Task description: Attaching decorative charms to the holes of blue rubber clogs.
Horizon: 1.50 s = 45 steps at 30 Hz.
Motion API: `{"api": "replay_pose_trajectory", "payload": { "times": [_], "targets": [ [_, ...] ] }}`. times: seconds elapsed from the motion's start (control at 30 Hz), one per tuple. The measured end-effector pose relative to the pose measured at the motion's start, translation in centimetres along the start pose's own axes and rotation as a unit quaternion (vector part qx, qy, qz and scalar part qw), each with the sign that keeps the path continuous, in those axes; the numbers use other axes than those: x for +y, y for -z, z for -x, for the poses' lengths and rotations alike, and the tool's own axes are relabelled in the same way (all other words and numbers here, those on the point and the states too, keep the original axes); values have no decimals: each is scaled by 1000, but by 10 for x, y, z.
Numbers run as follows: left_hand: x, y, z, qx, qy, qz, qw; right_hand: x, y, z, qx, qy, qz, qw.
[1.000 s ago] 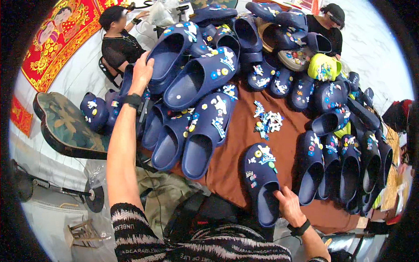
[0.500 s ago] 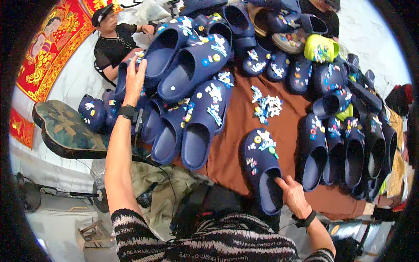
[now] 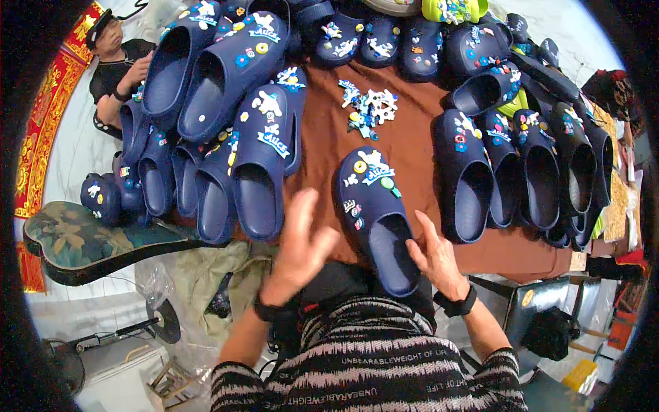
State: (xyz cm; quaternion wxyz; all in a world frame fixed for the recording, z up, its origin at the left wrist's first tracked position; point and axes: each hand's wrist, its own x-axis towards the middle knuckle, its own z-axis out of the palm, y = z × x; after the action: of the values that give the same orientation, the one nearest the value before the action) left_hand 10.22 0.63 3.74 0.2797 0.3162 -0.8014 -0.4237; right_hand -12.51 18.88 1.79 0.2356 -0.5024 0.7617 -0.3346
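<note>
A dark blue clog (image 3: 374,216) with colourful charms on its toe lies alone on the brown tablecloth (image 3: 405,147) at the near edge. My right hand (image 3: 432,257) rests against its heel end, fingers spread. My left hand (image 3: 298,250) is blurred, open, just left of the clog and near a larger decorated clog (image 3: 261,165). A small heap of loose white and blue charms (image 3: 367,110) lies farther back on the cloth.
Several blue clogs are piled at left (image 3: 206,75), lined up at right (image 3: 522,172) and along the back. A seated person (image 3: 117,75) is at far left. A patterned seat (image 3: 82,240) and bags stand below the table edge.
My left arm has pulled back from the far-left pile of clogs to the near edge beside the single clog. The view has tilted down toward me.
</note>
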Motion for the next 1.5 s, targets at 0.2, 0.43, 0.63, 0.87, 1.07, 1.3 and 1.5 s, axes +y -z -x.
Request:
{"api": "replay_pose_trajectory", "payload": {
  "times": [0.2, 0.43, 0.63, 0.87, 1.07, 1.3, 1.5],
  "targets": [
    [-16, -79, 5, 31, -9, 4, 999, -27, -27, 2, -32, -18, -94, 995],
    [-25, -78, -25, -1, -43, 25, 999, -11, -3, -71, 119, 19, -125, 985],
    [-18, -85, -27, 9, -42, -2, 999, 1, -1, -123, 143, -46, 7, 989],
    [-19, -90, -25, 17, -47, -14, 999, -2, -13, -143, 169, -15, 158, 973],
    [-15, -90, -27, 13, -43, -19, 999, -7, -11, -137, 168, -19, 186, 968],
    [-17, -91, -28, 8, -37, -23, 999, -10, -12, -139, 138, -38, 209, 967],
    [-12, -93, -25, 8, -34, -37, 999, 9, -23, -151, 228, 26, 29, 973]
  ]
}}
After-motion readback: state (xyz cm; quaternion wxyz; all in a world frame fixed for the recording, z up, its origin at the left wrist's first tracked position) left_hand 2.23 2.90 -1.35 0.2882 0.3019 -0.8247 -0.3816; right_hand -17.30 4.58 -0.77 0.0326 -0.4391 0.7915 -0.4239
